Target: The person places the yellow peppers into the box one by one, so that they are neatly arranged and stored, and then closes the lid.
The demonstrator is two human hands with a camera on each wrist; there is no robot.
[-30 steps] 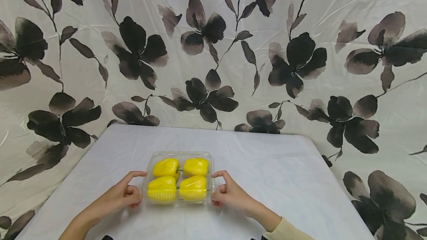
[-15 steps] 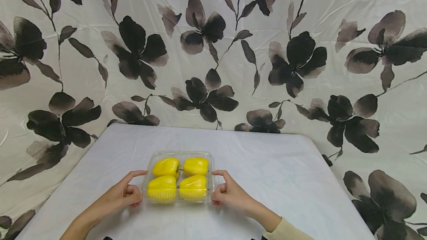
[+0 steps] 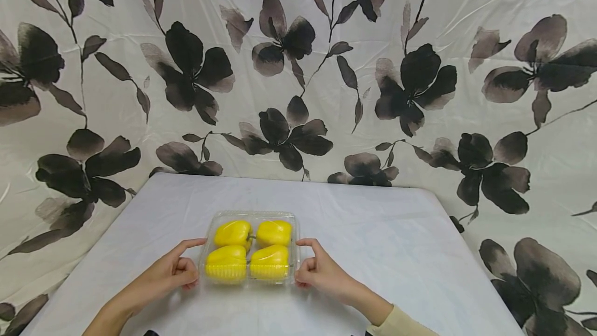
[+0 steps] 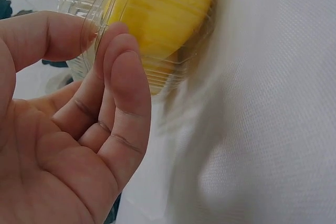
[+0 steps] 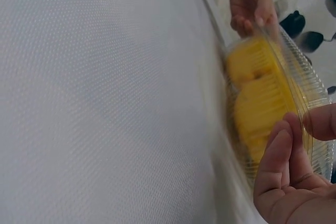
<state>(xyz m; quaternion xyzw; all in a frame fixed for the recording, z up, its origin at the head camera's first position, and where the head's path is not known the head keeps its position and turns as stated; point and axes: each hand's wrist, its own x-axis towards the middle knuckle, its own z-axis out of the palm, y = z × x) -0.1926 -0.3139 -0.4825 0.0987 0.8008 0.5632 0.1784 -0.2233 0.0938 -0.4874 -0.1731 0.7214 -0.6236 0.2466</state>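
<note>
A clear plastic clamshell box (image 3: 254,214) sits between my two hands, left of the middle of the white table. Inside it lie several yellow bell peppers (image 3: 269,262) in two rows, with stems turned inward. My left hand (image 3: 173,274) pinches the left rim of the box between thumb and fingers, as the left wrist view shows close up. On the opposite side my right hand (image 3: 328,276) pinches the right rim in the same way. The lid looks closed over the peppers. Whether the box touches the table or hangs slightly above it, I cannot tell.
A white cloth covers the table (image 3: 373,237). Behind it hangs a pale curtain (image 3: 354,118) printed with dark flowers. Small black items (image 3: 151,333) show at the bottom edge by the wrists. A beige sleeve (image 3: 401,323) covers the right forearm.
</note>
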